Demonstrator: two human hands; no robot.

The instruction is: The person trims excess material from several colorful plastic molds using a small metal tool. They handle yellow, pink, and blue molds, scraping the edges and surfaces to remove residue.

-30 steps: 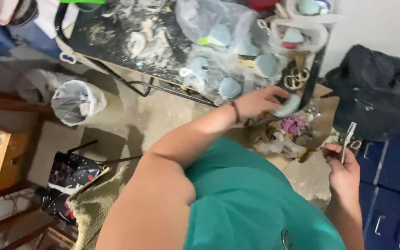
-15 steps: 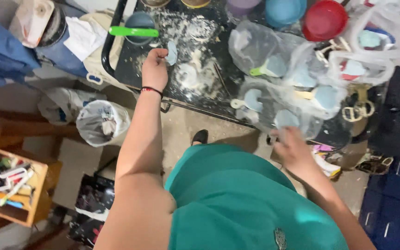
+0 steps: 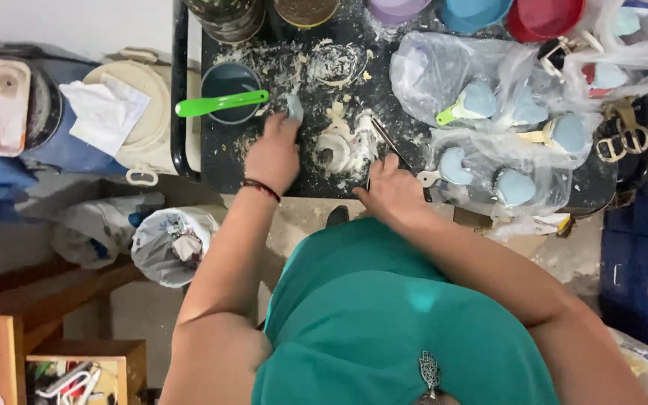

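A person in a teal shirt leans over a black worktable (image 3: 219, 161), right hand (image 3: 393, 193) closed on a thin dark tool (image 3: 388, 140), left hand (image 3: 273, 154) pinching a pale blue piece (image 3: 294, 106) beside a dark cup (image 3: 229, 82) bearing a green spatula (image 3: 219, 103), bagged blue pieces (image 3: 489, 142) beyond.

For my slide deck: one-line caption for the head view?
Left hand holds a pale-blue piece; right hand rests on a messy black tray.
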